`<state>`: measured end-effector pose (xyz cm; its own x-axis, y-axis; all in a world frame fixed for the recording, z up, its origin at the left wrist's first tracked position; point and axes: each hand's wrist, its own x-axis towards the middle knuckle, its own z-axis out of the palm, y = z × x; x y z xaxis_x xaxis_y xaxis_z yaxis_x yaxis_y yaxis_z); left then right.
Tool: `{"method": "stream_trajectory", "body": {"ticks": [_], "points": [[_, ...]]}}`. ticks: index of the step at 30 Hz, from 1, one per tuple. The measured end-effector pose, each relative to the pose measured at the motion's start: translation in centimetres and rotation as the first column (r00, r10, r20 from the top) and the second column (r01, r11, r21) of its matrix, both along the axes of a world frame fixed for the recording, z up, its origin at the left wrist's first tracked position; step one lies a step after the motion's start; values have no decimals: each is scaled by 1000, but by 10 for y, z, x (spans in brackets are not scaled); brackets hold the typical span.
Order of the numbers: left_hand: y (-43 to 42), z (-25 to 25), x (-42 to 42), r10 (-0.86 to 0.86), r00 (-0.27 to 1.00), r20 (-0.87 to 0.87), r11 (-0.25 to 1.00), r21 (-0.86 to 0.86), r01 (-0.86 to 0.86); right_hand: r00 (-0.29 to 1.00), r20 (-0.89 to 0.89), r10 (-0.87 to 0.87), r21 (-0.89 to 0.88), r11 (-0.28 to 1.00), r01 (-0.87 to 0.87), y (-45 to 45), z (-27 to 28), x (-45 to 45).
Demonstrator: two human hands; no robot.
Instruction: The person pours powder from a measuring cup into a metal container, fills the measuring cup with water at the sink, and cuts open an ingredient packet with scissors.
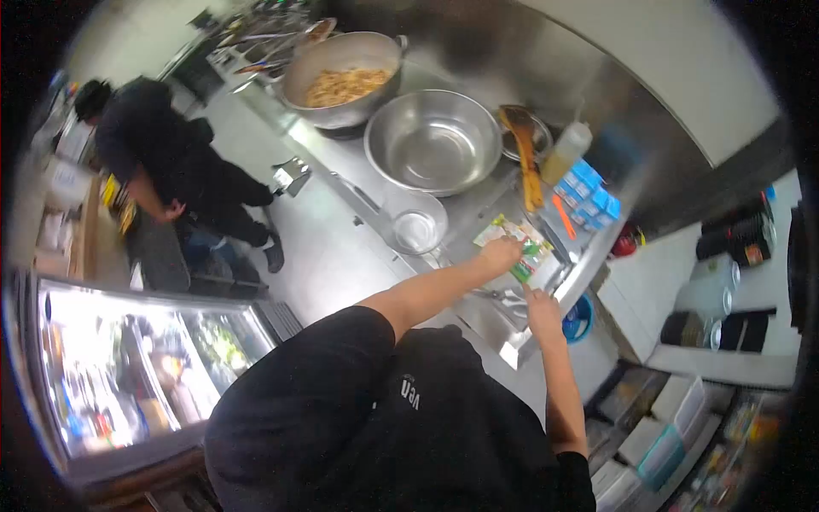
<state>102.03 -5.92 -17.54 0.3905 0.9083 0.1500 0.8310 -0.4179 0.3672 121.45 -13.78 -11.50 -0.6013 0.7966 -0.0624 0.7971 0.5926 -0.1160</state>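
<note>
A colourful green, white and yellow packet [535, 245] lies at the front of the steel counter. My left hand [502, 254] is closed on its near side, fingers curled. My right hand [543, 309] is closed just below the packet's green corner; what its fingers grip is too small and blurred to make out. Shiny metal utensils [510, 300] lie beside the right hand. Beyond the packet are a wooden spatula [525, 162], an orange-handled tool [564, 217] and blue-and-white boxes [587, 196].
A large steel bowl [433, 145], a clear container [418, 230] and a pot of sliced food [341, 81] stand along the counter [478, 209]. A squeeze bottle [566, 152] is at the back. Left, a person in black [171, 154] stands near a lit open fridge [153, 367].
</note>
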Motion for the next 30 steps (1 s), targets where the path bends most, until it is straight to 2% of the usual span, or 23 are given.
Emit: {"method": "stream_trajectory", "body": {"ticks": [2, 3, 5, 6, 8, 9, 11, 15, 17, 18, 19, 20, 21, 22, 23, 24, 25, 26, 27, 28, 29, 30], "points": [[1, 7, -11, -28, 978, 207, 993, 114, 4, 997, 49, -55, -147, 987, 62, 1, -2, -4], [0, 10, -16, -8, 979, 202, 993, 116, -16, 998, 44, -35, -145, 989, 41, 2, -4, -6], [-12, 74, -25, 233, 962, 142, 972, -8, -234, 995, -40, 93, -75, 993, -96, 4, -4, -9], [-22, 100, -31, 244, 960, 137, 969, 1, -246, 993, -22, 120, -64, 991, -121, 4, -7, -10], [-40, 138, -44, 234, 925, 301, 953, 120, -280, 990, 21, 139, -45, 989, -138, 8, -13, -13], [-43, 137, -49, 243, 922, 301, 950, 120, -289, 987, 70, 146, -28, 989, -145, 9, -15, -12], [-45, 133, -62, 153, 929, 338, 935, 254, -247, 986, 79, 148, -57, 988, -144, 17, -15, -18], [-50, 140, -76, 136, 940, 313, 939, 261, -223, 967, 116, 225, -85, 973, -216, 28, -2, -20], [-67, 152, -76, 205, 912, 355, 949, 155, -274, 966, 87, 245, -144, 962, -231, 26, 14, -11], [-71, 153, -80, 216, 910, 354, 946, 156, -285, 982, 59, 179, -253, 955, -158, 23, 29, -5], [-74, 154, -84, 292, 882, 370, 943, 44, -331, 993, 43, 111, -356, 930, -88, 21, 43, 2], [-76, 156, -86, 367, 849, 382, 926, -65, -371, 996, -11, 85, -376, 923, -83, 20, 49, 16], [-80, 159, -86, 373, 845, 384, 923, -59, -380, 996, -66, 54, -398, 914, -76, 19, 50, 32], [-88, 161, -84, 410, 794, 450, 911, -158, -381, 996, -65, 59, -400, 913, -80, 14, 53, 45], [-96, 161, -83, 449, 736, 507, 894, -258, -367, 990, -111, -85, -516, 856, 16, 8, 54, 58], [-98, 149, -84, 448, 736, 509, 894, -262, -363, 962, -135, -237, -626, 773, 103, 1, 54, 67], [-97, 127, -84, 394, 748, 534, 919, -213, -332, 960, -128, -248, -627, 770, 115, -8, 46, 72], [-98, 123, -81, 333, 760, 558, 942, -162, -294, 772, -318, -550, -792, 602, 102, -18, 32, 74], [-99, 118, -79, 315, 763, 565, 949, -165, -270, 456, -387, -801, -901, 434, -3, -26, 21, 81], [-101, 127, -79, 403, 702, 587, 906, -362, -218, 327, -510, -796, -853, 518, -67, -40, 33, 64], [-104, 135, -76, 496, 646, 581, 827, -543, -147, 204, -507, -838, -861, 505, -66, -46, 34, 50], [-105, 140, -71, 483, 650, 587, 829, -545, -124, 159, -545, -823, -838, 540, -77, -52, 44, 29]]}}
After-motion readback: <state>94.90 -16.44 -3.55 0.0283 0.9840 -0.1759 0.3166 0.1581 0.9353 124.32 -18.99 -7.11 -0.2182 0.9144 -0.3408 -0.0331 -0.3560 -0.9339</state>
